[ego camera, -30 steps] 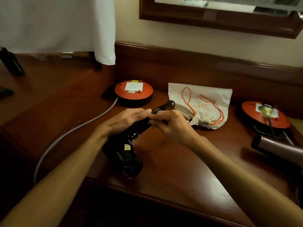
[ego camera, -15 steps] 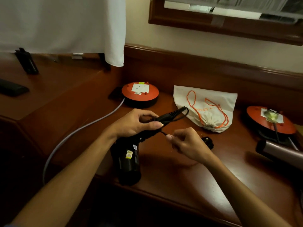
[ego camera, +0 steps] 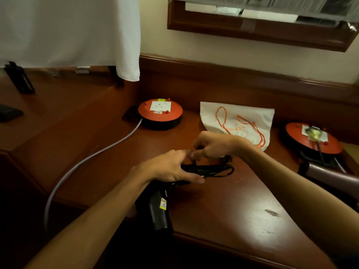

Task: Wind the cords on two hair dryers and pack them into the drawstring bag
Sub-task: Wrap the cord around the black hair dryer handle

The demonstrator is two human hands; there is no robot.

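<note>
Black hair dryer (ego camera: 155, 208), white bag (ego camera: 250, 117), perhaps orange-lettered

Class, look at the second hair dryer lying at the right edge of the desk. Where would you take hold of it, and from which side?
Grip the grey hair dryer round its barrel, coming down from above. Only the barrel shows, lying roughly level on the desk with its top bare. Its handle is out of view, and the orange reel with its cables crowds the far side.
</note>
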